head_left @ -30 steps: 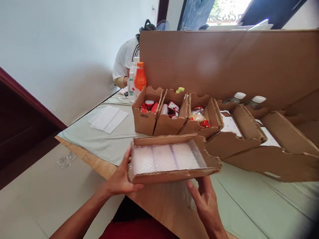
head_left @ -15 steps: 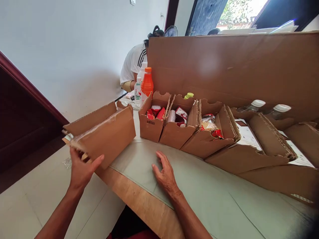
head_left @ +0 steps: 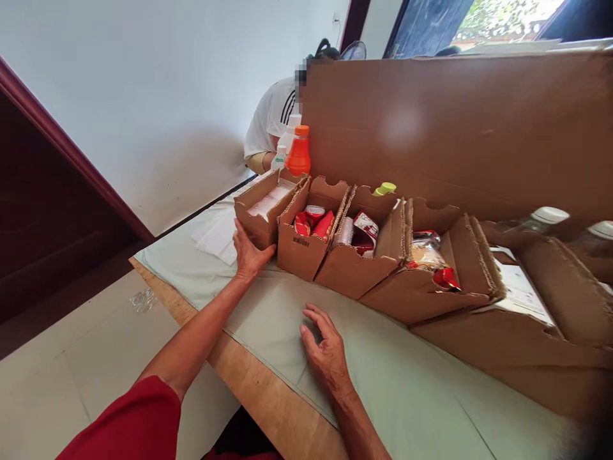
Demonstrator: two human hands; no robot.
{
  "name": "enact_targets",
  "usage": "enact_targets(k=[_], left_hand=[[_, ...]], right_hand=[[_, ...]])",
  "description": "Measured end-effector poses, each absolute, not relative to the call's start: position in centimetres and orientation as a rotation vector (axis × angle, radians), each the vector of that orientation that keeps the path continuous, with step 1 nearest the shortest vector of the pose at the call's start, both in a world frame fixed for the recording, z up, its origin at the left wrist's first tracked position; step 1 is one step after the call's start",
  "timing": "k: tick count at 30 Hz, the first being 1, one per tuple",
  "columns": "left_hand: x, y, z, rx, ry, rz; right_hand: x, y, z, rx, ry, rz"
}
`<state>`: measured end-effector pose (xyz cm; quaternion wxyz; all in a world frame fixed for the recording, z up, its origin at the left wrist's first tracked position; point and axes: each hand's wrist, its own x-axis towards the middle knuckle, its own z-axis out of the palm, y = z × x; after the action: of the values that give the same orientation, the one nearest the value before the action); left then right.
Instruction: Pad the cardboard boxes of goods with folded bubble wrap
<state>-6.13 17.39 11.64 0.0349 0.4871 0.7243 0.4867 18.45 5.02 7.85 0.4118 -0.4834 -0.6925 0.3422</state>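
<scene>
My left hand [head_left: 251, 254] grips the near end of the leftmost cardboard box [head_left: 261, 227], fingers on its left side and thumb at its lower right corner. Inside that open-topped box lies clear plastic film or bags [head_left: 272, 199]. The box stands at the left end of a row, against a box [head_left: 297, 255] of red packets. To the right come a box [head_left: 357, 273] with a clear roll and a dark red packet, then one [head_left: 426, 303] with shiny packets. Over the green cloth, my right hand [head_left: 328, 351] is open with fingers curved, holding nothing.
Further right, a larger box holds white printed sheets [head_left: 520, 284]. Bottles, one orange [head_left: 299, 152], stand behind the row, before a tall cardboard panel [head_left: 431, 121]. Clear plastic [head_left: 218, 237] lies on the green cloth [head_left: 268, 306]. Beyond, a person in a white shirt [head_left: 272, 115] bends over.
The leftmost box, tilted over the table's left edge before, has moved right and away to stand beside the row, with my left hand still on it. My right hand has stayed nearly in place.
</scene>
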Motion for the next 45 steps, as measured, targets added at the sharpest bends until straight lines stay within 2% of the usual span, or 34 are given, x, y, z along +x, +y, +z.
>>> enact_targets(k=[8, 15, 25, 28, 32, 37, 45], left_hand=[[-11.4, 13.2, 10.2, 1.854, 2.253, 0.994], [-17.0, 14.3, 10.6, 1.945, 2.262, 0.459], [-19.6, 12.4, 10.7, 1.985, 2.319, 0.275], [-19.2, 12.8, 10.7, 1.957, 2.359, 0.282], [-18.5, 13.1, 10.7, 1.926, 2.42, 0.286], [-18.2, 13.2, 11.0, 1.942, 2.445, 0.27], [-22.6, 11.9, 14.2, 1.89, 2.511, 0.211]], right_hand=[[18.7, 5.5, 7.6, -1.167, -1.798, 0.836], [18.6, 5.5, 7.8, -1.189, -1.825, 0.785], [18.1, 5.6, 8.1, -1.151, -1.894, 0.566], [15.9, 5.7, 10.8, -1.032, -1.996, 0.401], [11.0, 8.3, 18.1, -0.858, -2.162, 0.248], [4.9, 14.1, 25.7, -1.28, -2.451, 0.225], [2.2, 16.4, 26.4, -1.456, -2.499, 0.143]])
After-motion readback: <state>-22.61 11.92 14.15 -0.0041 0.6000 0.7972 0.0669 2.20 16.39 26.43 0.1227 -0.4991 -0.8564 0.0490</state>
